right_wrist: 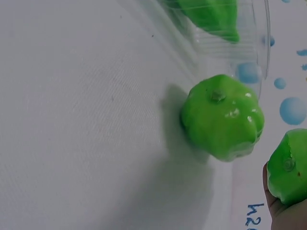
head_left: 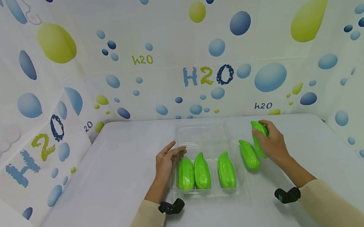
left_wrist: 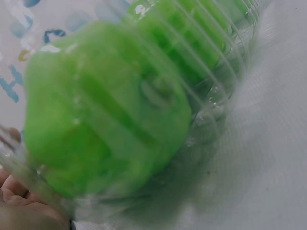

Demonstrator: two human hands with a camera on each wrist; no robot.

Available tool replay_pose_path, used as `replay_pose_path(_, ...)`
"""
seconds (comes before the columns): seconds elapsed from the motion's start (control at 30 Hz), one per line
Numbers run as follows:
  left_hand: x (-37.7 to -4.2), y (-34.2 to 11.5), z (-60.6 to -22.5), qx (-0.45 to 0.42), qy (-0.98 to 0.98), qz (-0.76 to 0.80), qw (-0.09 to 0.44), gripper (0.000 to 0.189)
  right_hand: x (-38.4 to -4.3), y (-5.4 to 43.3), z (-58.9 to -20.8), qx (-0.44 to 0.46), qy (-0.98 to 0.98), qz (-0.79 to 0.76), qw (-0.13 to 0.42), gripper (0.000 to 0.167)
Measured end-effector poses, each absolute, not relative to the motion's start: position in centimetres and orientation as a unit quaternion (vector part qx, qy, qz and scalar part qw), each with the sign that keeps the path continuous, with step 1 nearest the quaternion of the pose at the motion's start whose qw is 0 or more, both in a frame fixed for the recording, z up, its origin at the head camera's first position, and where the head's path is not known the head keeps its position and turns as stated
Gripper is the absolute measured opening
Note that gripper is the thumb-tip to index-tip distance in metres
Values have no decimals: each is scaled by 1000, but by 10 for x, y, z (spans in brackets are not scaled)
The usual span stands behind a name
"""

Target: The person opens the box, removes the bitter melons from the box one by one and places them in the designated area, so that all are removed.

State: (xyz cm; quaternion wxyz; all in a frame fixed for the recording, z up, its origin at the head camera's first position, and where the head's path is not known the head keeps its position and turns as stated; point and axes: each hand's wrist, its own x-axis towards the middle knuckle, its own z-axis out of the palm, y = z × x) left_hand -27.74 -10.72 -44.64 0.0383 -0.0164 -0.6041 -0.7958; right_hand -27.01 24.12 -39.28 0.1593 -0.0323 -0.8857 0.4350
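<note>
My right hand (head_left: 274, 143) grips a bright green, ridged vegetable with a pointed end (head_left: 259, 132), lifted just right of a second green vegetable (head_left: 249, 155) lying on the table. The right wrist view shows the held vegetable (right_wrist: 290, 165) at its right edge and the other vegetable (right_wrist: 221, 117) stub end forward. A clear plastic clamshell box (head_left: 213, 165) stands with its lid tipped back. Three more green vegetables (head_left: 202, 172) lie in it, two at left and one at right. My left hand (head_left: 165, 164) rests at the box's left edge, fingers loosely extended.
The white-covered table (head_left: 118, 173) extends around the box. Behind and at both sides stand white curtains (head_left: 172, 28) printed with blue and green drops and H2O lettering. The clear lid (head_left: 201, 133) leans toward the back. Each wrist carries a black camera (head_left: 171, 206).
</note>
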Motion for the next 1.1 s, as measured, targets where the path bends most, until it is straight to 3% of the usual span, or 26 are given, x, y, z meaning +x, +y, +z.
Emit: replay_pose_path(1.1,-277,-107,-447,-9,-604,-796,41,51,-278,260,-417,-75,-914,395,62,67)
